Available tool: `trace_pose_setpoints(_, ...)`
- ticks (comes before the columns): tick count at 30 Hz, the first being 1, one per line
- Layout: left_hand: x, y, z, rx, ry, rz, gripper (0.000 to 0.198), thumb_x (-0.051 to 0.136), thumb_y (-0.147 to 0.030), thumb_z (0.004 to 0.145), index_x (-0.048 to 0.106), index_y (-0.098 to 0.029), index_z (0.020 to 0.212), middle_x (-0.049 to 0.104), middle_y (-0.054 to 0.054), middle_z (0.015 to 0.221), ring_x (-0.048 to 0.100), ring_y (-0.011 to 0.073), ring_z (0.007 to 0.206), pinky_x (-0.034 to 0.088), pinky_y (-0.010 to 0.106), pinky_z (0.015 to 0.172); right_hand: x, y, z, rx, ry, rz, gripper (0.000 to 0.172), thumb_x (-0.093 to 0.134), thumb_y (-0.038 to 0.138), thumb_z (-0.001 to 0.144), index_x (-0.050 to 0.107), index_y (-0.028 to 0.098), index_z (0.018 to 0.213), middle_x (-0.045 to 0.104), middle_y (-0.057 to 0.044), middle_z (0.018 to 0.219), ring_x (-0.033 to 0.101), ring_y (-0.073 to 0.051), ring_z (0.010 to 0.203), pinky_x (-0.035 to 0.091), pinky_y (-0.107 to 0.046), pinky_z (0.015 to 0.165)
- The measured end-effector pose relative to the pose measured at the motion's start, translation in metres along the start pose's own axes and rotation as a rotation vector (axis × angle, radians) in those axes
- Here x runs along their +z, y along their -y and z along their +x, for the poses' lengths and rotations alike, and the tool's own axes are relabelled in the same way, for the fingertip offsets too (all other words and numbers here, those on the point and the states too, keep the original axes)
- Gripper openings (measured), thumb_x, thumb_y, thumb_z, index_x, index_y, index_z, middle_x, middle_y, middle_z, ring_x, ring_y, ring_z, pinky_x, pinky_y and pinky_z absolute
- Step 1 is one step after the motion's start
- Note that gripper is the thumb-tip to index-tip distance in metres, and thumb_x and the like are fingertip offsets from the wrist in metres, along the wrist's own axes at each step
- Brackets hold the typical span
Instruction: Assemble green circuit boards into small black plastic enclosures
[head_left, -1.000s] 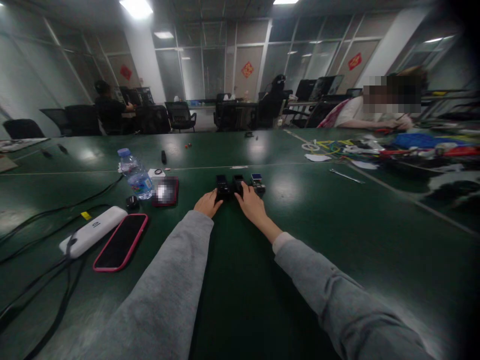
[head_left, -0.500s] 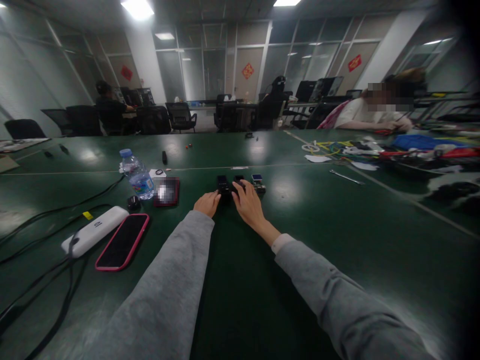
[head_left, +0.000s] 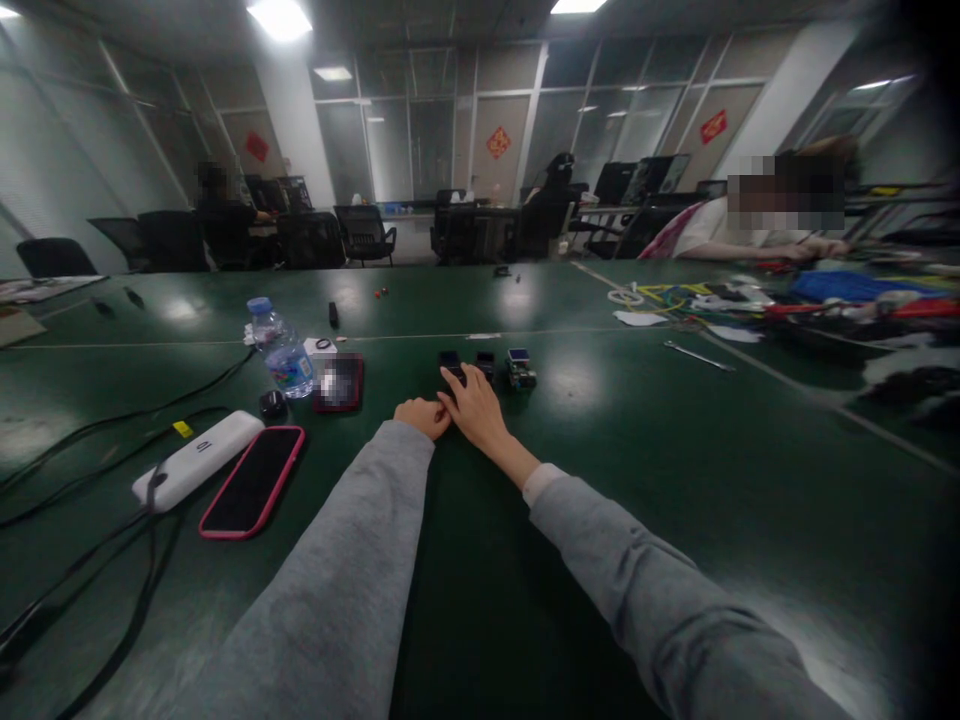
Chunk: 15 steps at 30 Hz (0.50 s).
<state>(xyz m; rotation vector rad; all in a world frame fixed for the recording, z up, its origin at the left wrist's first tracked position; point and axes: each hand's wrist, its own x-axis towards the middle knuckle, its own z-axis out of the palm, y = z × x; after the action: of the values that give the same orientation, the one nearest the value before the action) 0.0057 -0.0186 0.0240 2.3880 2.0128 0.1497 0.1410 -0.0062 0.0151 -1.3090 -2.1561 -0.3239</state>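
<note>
Three small devices stand in a row on the green table. The left one is a black device with a dark screen (head_left: 449,359), partly covered by my right hand (head_left: 477,405). That hand is open, its fingers apart and resting over this device. Close beside it, my left hand (head_left: 421,416) is curled closed at the device's near side, touching or almost touching my right hand. Whatever its fingers hold, if anything, is hidden. A second black device (head_left: 486,366) sits just beyond my right fingers. At the right end is a bare circuit board with a small screen (head_left: 519,368).
On the left lie a pink-edged phone (head_left: 253,483), a white power strip (head_left: 199,462), black cables and a water bottle (head_left: 281,350). To the right are a wrench (head_left: 699,356) and a heap of cables and tools (head_left: 840,300). A person sits behind the heap.
My right hand has moved left from the middle device onto the left one. My left hand has curled closed and come slightly nearer to me. The view has shifted a little.
</note>
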Motion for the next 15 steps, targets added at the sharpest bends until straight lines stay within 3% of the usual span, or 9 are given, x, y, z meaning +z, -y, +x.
trace_pose_setpoints(3, -0.0020, -0.0029, -0.0011, 0.024, 0.006, 0.029, 0.040, 0.036, -0.047, 0.086, 0.071, -0.026, 0.084, 0.071, 0.006, 0.088, 0.067, 0.0235, 0.084, 0.049, 0.033, 0.072, 0.0017, -0.0029, 0.0001, 0.008, 0.002, -0.055, 0.043, 0.044, 0.039, 0.095, 0.047, 0.020, 0.134, 0.042, -0.015, 0.132, 0.033, -0.030, 0.125, 0.026, -0.045, 0.104)
trace_pose_setpoints(9, -0.0064, -0.0031, -0.0015, 0.011, 0.032, 0.024, 0.036, 0.038, -0.045, 0.085, 0.069, -0.026, 0.082, 0.071, 0.004, 0.089, 0.067, 0.0208, 0.084, 0.048, 0.031, 0.073, 0.0045, -0.0068, -0.0013, 0.071, 0.014, -0.070, 0.048, 0.043, 0.044, 0.095, 0.044, 0.017, 0.135, 0.049, -0.015, 0.124, 0.034, -0.030, 0.123, 0.025, -0.043, 0.102)
trace_pose_setpoints(15, -0.0060, -0.0031, -0.0023, 0.024, 0.022, 0.019, 0.035, 0.039, -0.044, 0.085, 0.069, -0.026, 0.080, 0.071, 0.003, 0.085, 0.067, 0.0196, 0.081, 0.048, 0.029, 0.071, 0.0011, -0.0106, -0.0026, 0.133, -0.050, -0.085, 0.053, 0.040, 0.048, 0.095, 0.045, 0.011, 0.132, 0.050, -0.017, 0.122, 0.030, -0.032, 0.126, 0.018, -0.048, 0.106)
